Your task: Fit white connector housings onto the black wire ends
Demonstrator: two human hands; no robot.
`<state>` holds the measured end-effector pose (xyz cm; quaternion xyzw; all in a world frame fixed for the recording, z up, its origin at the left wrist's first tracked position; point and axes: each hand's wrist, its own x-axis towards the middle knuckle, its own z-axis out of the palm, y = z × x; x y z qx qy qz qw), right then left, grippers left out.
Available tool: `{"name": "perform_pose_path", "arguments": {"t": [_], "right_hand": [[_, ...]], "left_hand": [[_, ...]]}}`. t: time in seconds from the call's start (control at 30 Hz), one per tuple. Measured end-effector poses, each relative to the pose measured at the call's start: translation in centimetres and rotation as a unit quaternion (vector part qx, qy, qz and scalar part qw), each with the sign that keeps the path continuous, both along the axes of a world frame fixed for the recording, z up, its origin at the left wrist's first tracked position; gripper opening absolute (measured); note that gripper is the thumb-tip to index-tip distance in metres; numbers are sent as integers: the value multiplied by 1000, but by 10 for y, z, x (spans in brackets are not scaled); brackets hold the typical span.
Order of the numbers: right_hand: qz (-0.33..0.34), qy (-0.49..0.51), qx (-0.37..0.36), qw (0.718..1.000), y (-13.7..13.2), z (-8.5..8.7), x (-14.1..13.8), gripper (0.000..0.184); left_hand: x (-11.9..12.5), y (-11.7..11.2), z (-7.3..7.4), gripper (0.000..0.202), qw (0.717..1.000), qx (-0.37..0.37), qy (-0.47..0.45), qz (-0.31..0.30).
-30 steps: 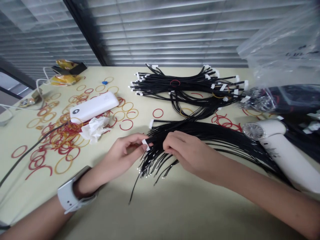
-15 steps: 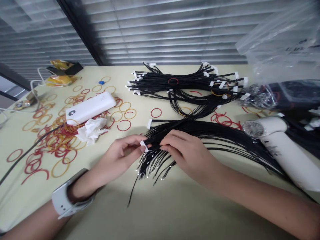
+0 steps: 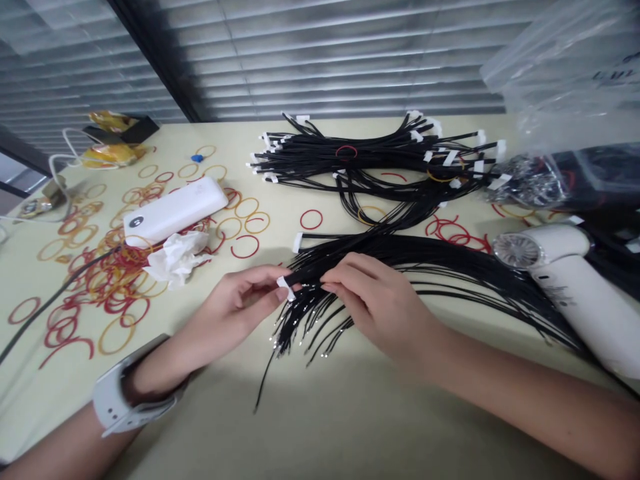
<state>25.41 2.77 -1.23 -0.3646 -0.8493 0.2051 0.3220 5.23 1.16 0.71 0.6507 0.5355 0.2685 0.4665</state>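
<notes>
My left hand (image 3: 245,307) pinches a white label (image 3: 286,289) at the end of a black cable, thumb below and fingers above. Just to its right, my right hand (image 3: 380,300) is closed, with thumb and fingertips pinching a thin black cable near the same end; the exact spot is partly hidden by the fingers. Beneath both hands lies a fanned bundle of black cables (image 3: 450,263), its small metal tips spread out toward me. Another white label (image 3: 298,242) sticks up from a cable at the bundle's upper left.
Behind lies a second bundle of black cables (image 3: 310,157) with white labels. Red and yellow rubber bands (image 3: 120,333) scatter at left around a white power bank (image 3: 175,212) and crumpled tissue (image 3: 179,259). A white handheld fan (image 3: 575,300) and clear plastic bag (image 3: 565,87) occupy the right.
The view has shifted slightly. Both hands keep their pinch, and the white label in my left hand has tilted a little.
</notes>
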Motion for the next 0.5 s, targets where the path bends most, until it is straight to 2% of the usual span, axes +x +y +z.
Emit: {"name": "perform_pose_path", "arguments": {"t": [0.23,0.5], "right_hand": [[-13,-18,25,999,-1,1,1,17],[-23,-16,17,999,-1,2,1,16]], "left_hand": [[0,1,1,14,1000,2,-14,-17],[-3,2,1,16,1000,-21,-11,-14]]}}
